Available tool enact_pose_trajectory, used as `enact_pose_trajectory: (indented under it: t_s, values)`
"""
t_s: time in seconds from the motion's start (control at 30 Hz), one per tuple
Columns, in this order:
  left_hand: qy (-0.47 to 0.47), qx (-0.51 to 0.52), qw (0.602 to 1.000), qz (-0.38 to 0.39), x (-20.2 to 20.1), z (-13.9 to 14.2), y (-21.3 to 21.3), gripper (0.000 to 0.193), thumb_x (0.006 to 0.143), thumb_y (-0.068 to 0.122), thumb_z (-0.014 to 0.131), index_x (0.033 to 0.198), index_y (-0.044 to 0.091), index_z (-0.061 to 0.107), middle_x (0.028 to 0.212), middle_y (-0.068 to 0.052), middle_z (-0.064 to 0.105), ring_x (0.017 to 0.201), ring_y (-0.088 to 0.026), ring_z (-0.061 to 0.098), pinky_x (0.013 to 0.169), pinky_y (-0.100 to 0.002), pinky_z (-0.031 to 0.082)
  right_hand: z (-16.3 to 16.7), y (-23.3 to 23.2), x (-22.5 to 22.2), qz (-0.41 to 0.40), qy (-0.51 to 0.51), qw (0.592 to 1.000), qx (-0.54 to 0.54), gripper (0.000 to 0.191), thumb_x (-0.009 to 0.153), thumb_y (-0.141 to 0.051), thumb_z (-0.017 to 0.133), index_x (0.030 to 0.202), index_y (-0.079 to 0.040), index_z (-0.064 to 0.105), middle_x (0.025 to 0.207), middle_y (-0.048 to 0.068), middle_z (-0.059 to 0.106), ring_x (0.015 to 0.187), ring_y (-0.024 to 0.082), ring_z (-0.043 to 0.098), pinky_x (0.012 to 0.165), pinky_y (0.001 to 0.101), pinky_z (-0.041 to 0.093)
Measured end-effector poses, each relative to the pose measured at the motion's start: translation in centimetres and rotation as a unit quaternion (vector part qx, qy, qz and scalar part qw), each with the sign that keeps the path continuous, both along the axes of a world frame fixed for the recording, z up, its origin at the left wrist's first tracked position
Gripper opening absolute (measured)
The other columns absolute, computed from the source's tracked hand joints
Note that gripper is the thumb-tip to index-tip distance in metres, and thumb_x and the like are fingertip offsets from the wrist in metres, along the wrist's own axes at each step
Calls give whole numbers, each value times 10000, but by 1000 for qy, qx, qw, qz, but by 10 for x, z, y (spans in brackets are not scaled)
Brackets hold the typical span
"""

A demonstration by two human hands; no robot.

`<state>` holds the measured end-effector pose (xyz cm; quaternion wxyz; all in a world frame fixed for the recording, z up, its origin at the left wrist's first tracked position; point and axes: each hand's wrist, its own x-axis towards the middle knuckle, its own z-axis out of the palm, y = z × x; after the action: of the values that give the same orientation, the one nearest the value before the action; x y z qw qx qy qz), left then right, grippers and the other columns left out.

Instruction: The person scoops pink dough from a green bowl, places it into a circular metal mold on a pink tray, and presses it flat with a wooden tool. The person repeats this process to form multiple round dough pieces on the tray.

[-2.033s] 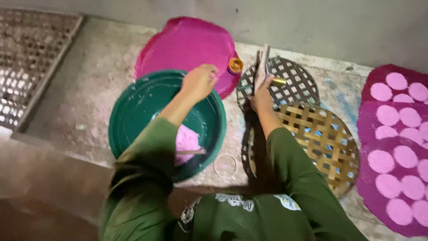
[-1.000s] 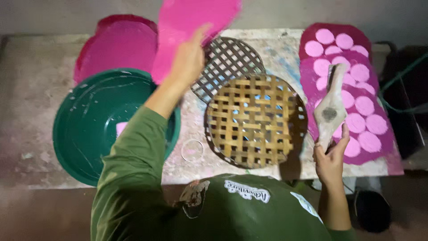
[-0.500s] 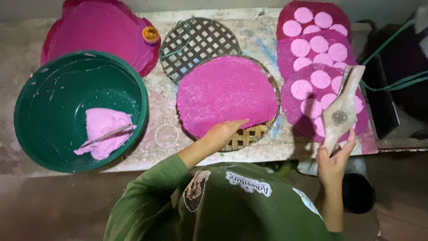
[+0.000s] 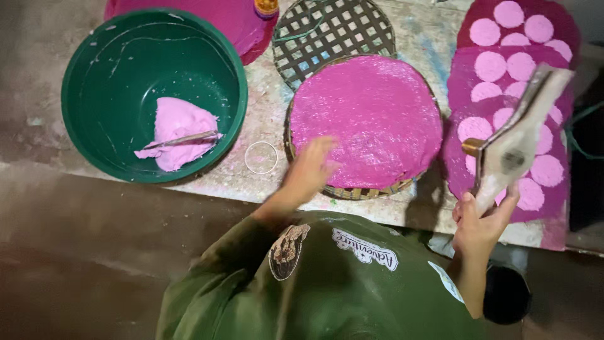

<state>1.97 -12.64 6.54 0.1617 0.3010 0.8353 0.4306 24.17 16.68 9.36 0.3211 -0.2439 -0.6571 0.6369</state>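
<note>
A right hand [image 4: 481,220] grips a pale flat tool [image 4: 513,141], its long axis slanting up and right; the open, blurred left hand [image 4: 309,169], earlier touching the pink sheet [image 4: 368,119], lifts off the woven tray's [image 4: 352,191] near edge.

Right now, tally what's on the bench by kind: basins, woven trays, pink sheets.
Green basin: 1
Woven trays, one bare, one under a sheet: 2
Pink sheets, on the tray, top left: 2
Total: 5
</note>
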Motion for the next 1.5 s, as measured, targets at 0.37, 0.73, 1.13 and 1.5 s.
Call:
enact_pose_trajectory:
  t_s: [0.37, 0.73, 1.13, 1.5]
  values:
    - [216, -139, 945, 204, -14, -50, -142, 75, 844, 203, 755, 917, 185, 753, 1158, -1, 654, 1194, -271, 524, 1049, -477, 352, 19, -26, -57, 166, 140, 973, -74, 458, 1127, -137, 510, 1516, -66, 277, 854, 90, 594, 669, 151, 575, 587, 288, 487]
    - [268, 3, 962, -46, -18, 59, -57, 213, 836, 222, 780, 1019, 129, 725, 1341, -105, 604, 1204, -266, 554, 1126, -532, 280, 48, -85, -70, 268, -22, 963, -6, 401, 1021, -251, 532, 1328, -81, 337, 919, 119, 684, 702, 149, 651, 596, 315, 545]
    - [-226, 44, 896, -381, -2, 256, -115, 206, 832, 90, 682, 1025, 115, 748, 799, -144, 757, 729, -320, 672, 618, -366, 531, 241, -170, -138, 515, 137, 568, 627, 418, 988, -401, 641, 1126, -8, 602, 788, 93, 592, 713, 295, 636, 588, 432, 479]
    - [-124, -96, 960, -231, -31, 281, -237, 225, 825, 321, 715, 914, 115, 723, 763, -115, 739, 733, -286, 758, 632, -377, 559, 206, -237, -205, 809, 4, 554, 197, 374, 1089, -384, 574, 931, -46, 574, 846, 145, 609, 835, 368, 652, 697, 452, 467]
